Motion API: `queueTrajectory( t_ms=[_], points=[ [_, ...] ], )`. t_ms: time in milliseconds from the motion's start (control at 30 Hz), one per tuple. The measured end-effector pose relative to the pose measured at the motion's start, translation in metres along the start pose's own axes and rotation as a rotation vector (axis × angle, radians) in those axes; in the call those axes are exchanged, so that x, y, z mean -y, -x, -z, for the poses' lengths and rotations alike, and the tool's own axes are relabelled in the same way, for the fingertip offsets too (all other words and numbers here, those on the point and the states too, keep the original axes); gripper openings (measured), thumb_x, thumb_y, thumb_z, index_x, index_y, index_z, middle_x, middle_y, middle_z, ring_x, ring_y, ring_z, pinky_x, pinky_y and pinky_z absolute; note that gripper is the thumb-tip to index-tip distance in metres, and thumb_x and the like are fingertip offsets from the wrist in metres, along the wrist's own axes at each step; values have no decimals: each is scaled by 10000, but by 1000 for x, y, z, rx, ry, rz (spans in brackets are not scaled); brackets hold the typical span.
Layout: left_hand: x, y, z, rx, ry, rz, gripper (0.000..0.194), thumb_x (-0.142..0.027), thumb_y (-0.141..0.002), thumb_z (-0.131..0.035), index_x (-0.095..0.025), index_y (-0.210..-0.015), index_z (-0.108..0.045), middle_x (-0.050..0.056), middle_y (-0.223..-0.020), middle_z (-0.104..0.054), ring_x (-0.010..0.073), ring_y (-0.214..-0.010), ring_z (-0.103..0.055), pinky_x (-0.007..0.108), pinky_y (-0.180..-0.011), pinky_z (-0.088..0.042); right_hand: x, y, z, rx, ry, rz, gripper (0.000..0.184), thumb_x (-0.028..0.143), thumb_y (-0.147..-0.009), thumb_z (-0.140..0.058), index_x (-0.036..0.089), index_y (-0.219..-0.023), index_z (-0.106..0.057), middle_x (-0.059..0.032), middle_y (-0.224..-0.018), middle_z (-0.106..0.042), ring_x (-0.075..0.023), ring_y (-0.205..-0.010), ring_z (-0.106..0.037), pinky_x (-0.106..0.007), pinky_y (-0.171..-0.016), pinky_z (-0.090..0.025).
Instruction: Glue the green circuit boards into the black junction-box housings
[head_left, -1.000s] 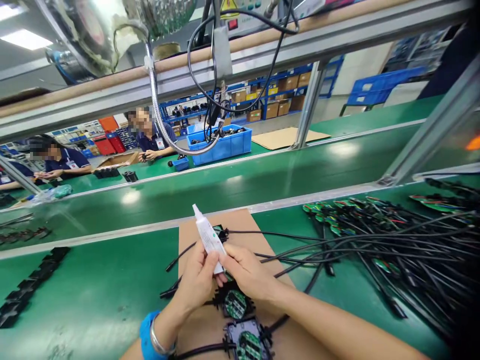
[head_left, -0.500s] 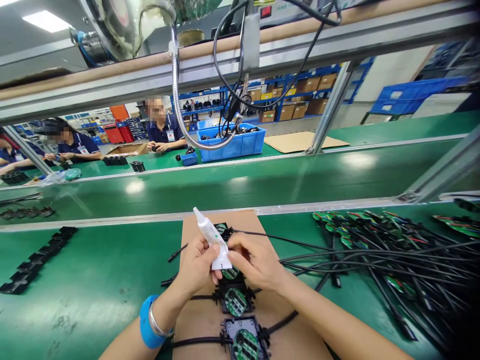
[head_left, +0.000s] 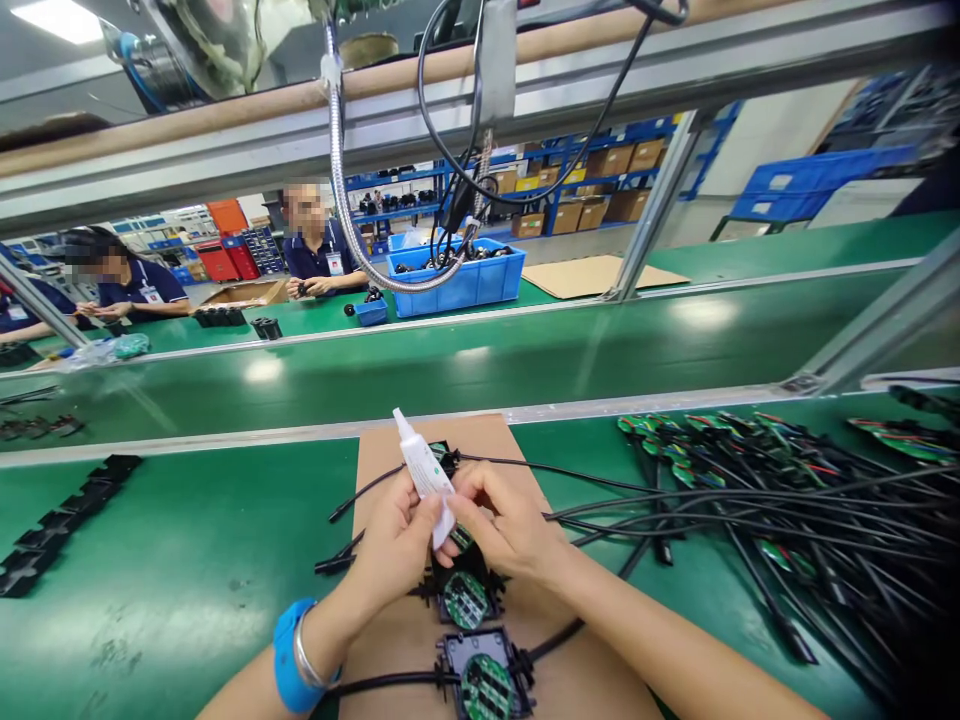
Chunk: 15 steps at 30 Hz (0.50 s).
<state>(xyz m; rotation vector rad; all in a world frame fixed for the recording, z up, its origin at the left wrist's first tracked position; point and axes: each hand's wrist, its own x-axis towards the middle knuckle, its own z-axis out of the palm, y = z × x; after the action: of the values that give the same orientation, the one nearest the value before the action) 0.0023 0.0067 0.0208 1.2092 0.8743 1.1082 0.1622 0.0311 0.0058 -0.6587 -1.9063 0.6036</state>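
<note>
Both hands grip one white squeeze tube (head_left: 426, 468), its narrow nozzle tilted up and to the left. My left hand (head_left: 401, 535) is closed round the tube's lower body, thumb on the front. Against the flat tail end, my right hand (head_left: 502, 515) pinches with thumb and fingers. Under the hands, on a brown cardboard sheet (head_left: 397, 610), several black housings with round green circuit boards stand in a column. The nearest circuit board (head_left: 487, 688) and the one behind it (head_left: 466, 600) show plainly; those farther up are partly hidden by my hands. Black cables leave the housings on both sides.
A heap of black cables with green boards (head_left: 750, 500) lies on the right of the green bench (head_left: 195, 560). Black plastic parts (head_left: 64, 525) form a row at left. Overhead hang a metal hose (head_left: 341, 190) and wires. Beyond the rail are co-workers and a blue bin (head_left: 461, 285).
The tube has turned slightly in my hands, so its flat tail shows narrower and more edge-on. Both hands keep hold of it. The whole view has shifted a little.
</note>
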Motion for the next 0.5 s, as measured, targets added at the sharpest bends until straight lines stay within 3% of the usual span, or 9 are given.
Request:
queueTrajectory(
  t_ms=[100,200,267,400,500],
  points=[
    [-5,-3,2,-29,0,2,454,-517,-789,-685,-129,-965,-528,5,-689,-628,90,-466,-559,187,-415,-478,5,-6,6,123,-60,156,172,331,-902,-563,185,-992,-572,-44,-832,-585,-149,-725,-554,-276,-647,-455],
    [-8,-3,4,-30,11,-18,460,-531,-784,-682,-119,-940,-550,17,-701,-638,87,-490,-561,193,-461,-491,9,-10,7,101,-61,205,65,247,-891,-571,186,-881,-593,-40,-780,-604,-154,-736,-555,-277,-656,-443],
    [-9,0,4,1,9,-38,474,-537,-795,-669,-112,-978,-564,34,-739,-650,102,-536,-585,215,-510,-516,9,-8,4,42,-29,95,100,191,-885,-547,189,-786,-554,-15,-703,-585,-140,-678,-544,-266,-627,-427],
    [-7,5,3,65,-67,-60,393,-433,-822,-692,-121,-1028,-568,60,-853,-662,123,-657,-631,229,-605,-542,4,3,-1,-20,-71,-207,143,268,-858,-595,200,-803,-482,20,-678,-527,-110,-570,-500,-229,-521,-398],
    [-7,4,3,44,-20,-12,400,-474,-815,-685,-118,-955,-569,46,-763,-662,127,-584,-638,239,-562,-548,1,7,-1,-2,-164,-261,178,324,-892,-568,204,-815,-461,19,-689,-538,-108,-576,-510,-228,-528,-406]
  ],
)
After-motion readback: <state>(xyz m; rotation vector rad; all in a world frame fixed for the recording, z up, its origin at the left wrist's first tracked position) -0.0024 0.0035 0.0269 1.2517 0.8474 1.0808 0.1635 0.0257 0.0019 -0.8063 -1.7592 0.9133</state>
